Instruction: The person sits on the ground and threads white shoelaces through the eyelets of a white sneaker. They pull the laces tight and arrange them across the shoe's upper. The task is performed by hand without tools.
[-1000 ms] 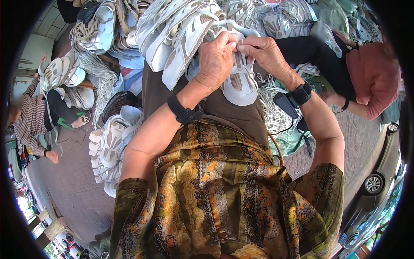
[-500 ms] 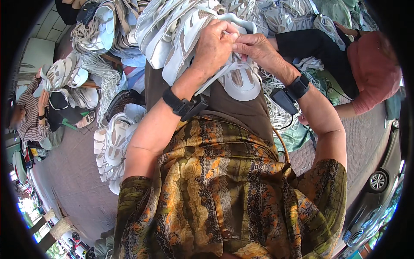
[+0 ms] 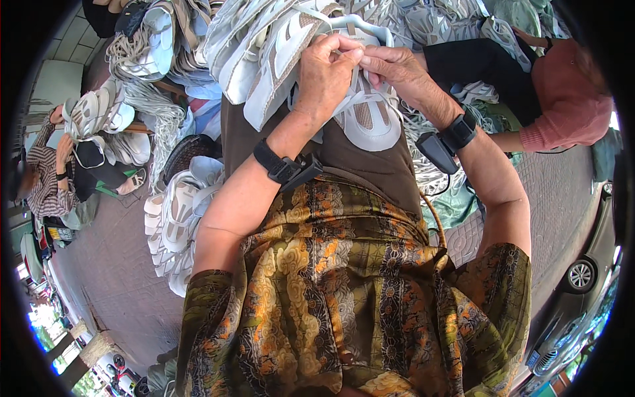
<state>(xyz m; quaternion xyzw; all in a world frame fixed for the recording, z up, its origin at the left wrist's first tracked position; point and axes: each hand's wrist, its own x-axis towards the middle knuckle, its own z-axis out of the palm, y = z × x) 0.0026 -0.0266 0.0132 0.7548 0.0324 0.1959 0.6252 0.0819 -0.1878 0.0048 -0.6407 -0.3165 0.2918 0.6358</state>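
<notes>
A white and beige shoe upper (image 3: 372, 127) lies over my lap with its toe toward me. Above it my left hand (image 3: 325, 74) is closed in a pinch, its fingertips meeting those of my right hand (image 3: 402, 74), which is pinched too. Between them they grip a white shoelace (image 3: 348, 101) at the upper's lacing; the very tips hide how it runs there. Left of my hands, a thick stack of similar shoe uppers (image 3: 270, 69) leans over my thigh.
More uppers (image 3: 177, 221) are bundled at my left side, near a dark basket (image 3: 192, 153). White laces (image 3: 159, 112) hang in a heap at the left. One person (image 3: 49, 178) sits at far left with uppers; another in a pink top (image 3: 569, 99) bends at right. A car (image 3: 582, 274) stands far right.
My hands have shifted slightly but stay pinched together at the lacing. The lace end that slanted down to the left has drawn up. The person at right has moved an arm.
</notes>
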